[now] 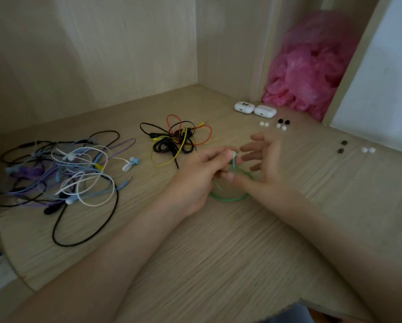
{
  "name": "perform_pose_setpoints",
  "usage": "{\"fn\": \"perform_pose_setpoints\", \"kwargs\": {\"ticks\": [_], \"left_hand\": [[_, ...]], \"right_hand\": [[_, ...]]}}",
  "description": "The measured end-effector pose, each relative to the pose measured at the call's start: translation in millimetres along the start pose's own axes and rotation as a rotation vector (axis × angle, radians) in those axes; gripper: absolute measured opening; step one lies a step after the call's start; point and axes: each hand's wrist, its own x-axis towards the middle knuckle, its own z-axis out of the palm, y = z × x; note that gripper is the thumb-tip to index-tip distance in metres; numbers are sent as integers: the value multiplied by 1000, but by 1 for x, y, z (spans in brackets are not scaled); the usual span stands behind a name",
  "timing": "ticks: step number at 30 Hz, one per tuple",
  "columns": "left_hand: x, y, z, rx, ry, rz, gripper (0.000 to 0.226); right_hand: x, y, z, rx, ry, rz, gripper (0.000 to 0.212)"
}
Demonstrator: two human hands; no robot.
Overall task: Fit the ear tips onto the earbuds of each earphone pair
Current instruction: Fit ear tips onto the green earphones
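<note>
Left hand (202,169): fingers pinch green earphone (234,157) upright, presenting the bud.
Right hand (263,164): fingers spread beside the bud; blurred.
Spare ear tips (281,125): beyond the earphone, within reach.

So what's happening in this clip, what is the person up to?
A person sits at a wooden desk working on a green earphone. The left hand pinches its earbud end; the right hand is beside it, fingers spread, blurred. Two tangles of other earphones lie to the left. Loose white and black ear tips and two white cases sit further back.
</note>
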Motion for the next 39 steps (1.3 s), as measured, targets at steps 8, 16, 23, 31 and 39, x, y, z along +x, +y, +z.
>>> {"fn": "perform_pose_setpoints", "kwargs": {"ticks": [8,16,23,31,39], "left_hand": [[-3,47,-9,-321,26,-139,25],[-11,72,-40,271,-44,-197,24],[-13,49,-38,1218,-119,-193,44],[-12,56,-41,1225,-119,-30,64],[-26,93,-111,911,164,70,22]], "right_hand": [[5,3,2,-651,-285,-53,37],[19,16,-29,-670,-79,172,32],[24,0,-35,-773,-196,353,12],[42,-90,4,-71,-243,167,18],[88,-128,79,419,-366,66,9]]}}
